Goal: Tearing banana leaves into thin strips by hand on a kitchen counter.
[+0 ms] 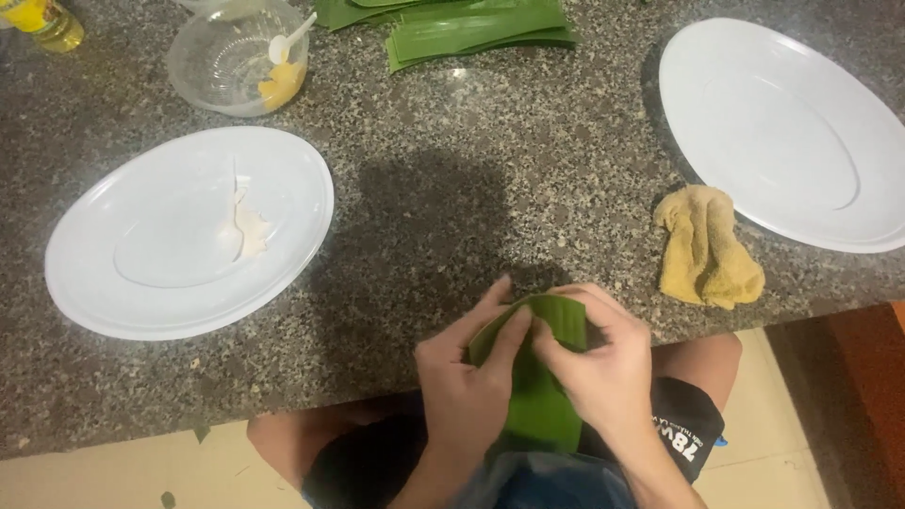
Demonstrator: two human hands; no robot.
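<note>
Granite counter (471, 188), clear bowl (222, 66) with yellow paste (281, 87), hands folding leaf (537, 396)

surface: speckled grey granite (490, 188), glossy under overhead light
floor: pale cream tile (123, 476); reddish-brown strip (872, 396) at the right edge

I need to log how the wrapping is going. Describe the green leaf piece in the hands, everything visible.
The leaf strip is a smooth, glossy green piece with fine parallel ribs, like banana leaf. Its top end is curled over into a rounded fold at the counter edge, while the rest hangs down toward the lap. The left hand and right hand pinch the fold from either side, thumbs pressing on it.
</note>
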